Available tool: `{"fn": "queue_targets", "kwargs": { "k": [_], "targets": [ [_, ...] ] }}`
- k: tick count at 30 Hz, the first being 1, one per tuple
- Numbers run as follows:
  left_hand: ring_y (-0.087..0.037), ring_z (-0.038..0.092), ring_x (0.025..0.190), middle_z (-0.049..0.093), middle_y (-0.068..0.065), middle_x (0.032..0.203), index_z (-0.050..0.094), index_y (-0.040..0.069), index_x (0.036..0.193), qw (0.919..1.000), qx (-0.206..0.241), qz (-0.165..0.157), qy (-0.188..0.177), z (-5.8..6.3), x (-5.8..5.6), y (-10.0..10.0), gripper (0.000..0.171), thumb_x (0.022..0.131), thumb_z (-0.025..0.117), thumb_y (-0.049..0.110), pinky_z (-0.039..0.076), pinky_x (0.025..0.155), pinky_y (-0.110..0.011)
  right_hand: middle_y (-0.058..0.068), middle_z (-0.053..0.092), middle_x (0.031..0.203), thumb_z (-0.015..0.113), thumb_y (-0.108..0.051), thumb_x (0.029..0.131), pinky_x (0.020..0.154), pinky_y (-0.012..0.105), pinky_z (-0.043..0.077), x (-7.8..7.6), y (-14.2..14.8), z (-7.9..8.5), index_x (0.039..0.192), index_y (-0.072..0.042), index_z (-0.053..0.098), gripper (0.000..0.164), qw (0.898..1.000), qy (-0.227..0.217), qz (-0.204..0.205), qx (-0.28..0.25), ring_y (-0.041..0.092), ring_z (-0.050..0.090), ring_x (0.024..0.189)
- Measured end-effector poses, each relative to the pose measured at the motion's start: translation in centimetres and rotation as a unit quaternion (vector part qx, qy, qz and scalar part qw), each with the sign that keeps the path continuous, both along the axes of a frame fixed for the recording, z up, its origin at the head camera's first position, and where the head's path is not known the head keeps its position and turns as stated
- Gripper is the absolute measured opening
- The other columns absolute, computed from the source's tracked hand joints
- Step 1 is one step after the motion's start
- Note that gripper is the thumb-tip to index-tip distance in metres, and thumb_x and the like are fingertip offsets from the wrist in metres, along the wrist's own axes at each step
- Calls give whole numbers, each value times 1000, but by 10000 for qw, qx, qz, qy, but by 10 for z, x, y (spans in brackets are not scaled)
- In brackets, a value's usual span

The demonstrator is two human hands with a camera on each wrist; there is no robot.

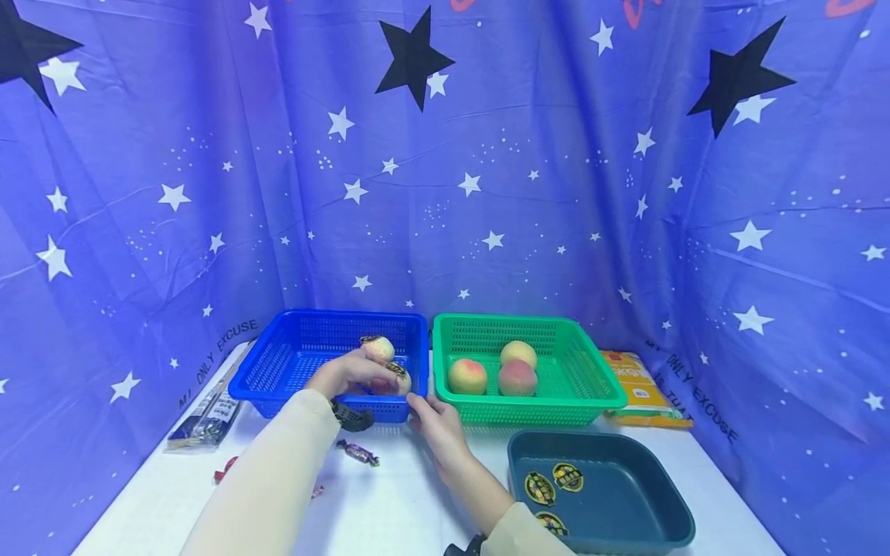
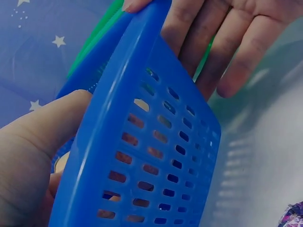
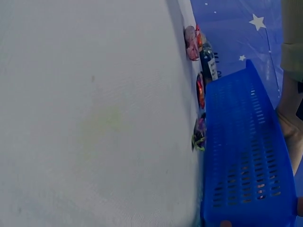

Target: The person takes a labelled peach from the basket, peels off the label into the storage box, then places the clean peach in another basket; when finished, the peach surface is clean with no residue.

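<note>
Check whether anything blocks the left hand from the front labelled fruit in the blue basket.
Nothing visible does: the left hand reaches over the blue basket's near wall, right at the front labelled fruit. Another fruit lies farther back.

Tbl point(image 1: 389, 494) — blue bskt point(image 1: 320, 328), grn bskt point(image 1: 528, 415), tray point(image 1: 612, 494), orange pkt point(image 1: 629, 378), dk pkt point(image 1: 215, 417), candy point(image 1: 358, 452) — red bit point(image 1: 225, 469) prob. likewise

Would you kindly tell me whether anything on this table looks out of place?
The purple-wrapped candy and red-wrapped candy lie loose on the white tabletop outside the blue basket; they look stray, since three peaches sit inside the green basket.
</note>
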State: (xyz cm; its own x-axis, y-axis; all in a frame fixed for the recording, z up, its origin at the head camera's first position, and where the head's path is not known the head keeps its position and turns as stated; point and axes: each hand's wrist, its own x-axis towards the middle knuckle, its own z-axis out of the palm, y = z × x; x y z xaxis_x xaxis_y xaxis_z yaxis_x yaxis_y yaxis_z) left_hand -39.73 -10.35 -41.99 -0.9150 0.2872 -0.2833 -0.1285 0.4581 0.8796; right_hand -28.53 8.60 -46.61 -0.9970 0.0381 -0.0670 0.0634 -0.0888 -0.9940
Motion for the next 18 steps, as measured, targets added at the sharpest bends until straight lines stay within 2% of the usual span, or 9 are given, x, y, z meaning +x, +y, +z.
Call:
{"fn": "queue_targets", "kwargs": {
  "k": [3, 5, 8, 11, 15, 18],
  "targets": [
    [-26, 69, 112, 69, -9, 118, 67, 4, 122, 9999, -51, 135, 64, -2, 0, -1, 50, 83, 94, 21, 61, 108, -56, 38, 54, 159, 68, -30, 107, 120, 55, 54, -2, 0, -1, 158, 22, 40, 78, 10000, 29, 59, -42, 49, 58, 149],
    [-27, 69, 112, 69, -11, 120, 66, 4, 122, 9995, -76, 281, 136, -1, 0, -1, 52, 81, 94, 22, 63, 106, -56, 39, 55, 159, 69, -30, 106, 120, 56, 54, -3, 0, -1, 157, 22, 40, 78, 10000, 25, 63, -40, 49, 59, 148],
    [-32, 69, 120, 67, -17, 134, 64, 0, 132, 9985, -21, 490, 250, 4, 1, -1, 63, 81, 92, 24, 65, 103, -57, 39, 56, 157, 70, -29, 105, 119, 56, 55, -6, 1, -2, 157, 22, 40, 80, 10000, -29, 12, -44, 49, 61, 146],
    [-35, 69, 128, 63, -23, 147, 60, -4, 145, 9961, 178, 648, 565, 11, 4, -1, 75, 83, 90, 25, 67, 100, -54, 38, 57, 157, 71, -28, 104, 120, 56, 54, -7, 2, -3, 156, 22, 42, 78, 9999, -43, 6, -123, 49, 61, 146],
    [-32, 73, 124, 68, -22, 145, 64, -2, 147, 9890, 540, 837, 1091, 22, 13, -2, 75, 84, 92, 26, 69, 96, -44, 36, 60, 155, 73, -29, 102, 121, 57, 53, -9, 3, -5, 154, 21, 46, 76, 9997, -32, 40, -255, 48, 61, 146],
    [-30, 74, 123, 72, -18, 142, 67, 5, 147, 9839, 847, 906, 1290, 31, 25, -2, 72, 83, 95, 26, 68, 95, -39, 33, 66, 149, 73, -29, 102, 120, 56, 54, -9, 3, -6, 151, 19, 52, 72, 9995, -39, 65, -299, 46, 65, 142]
  ]
}}
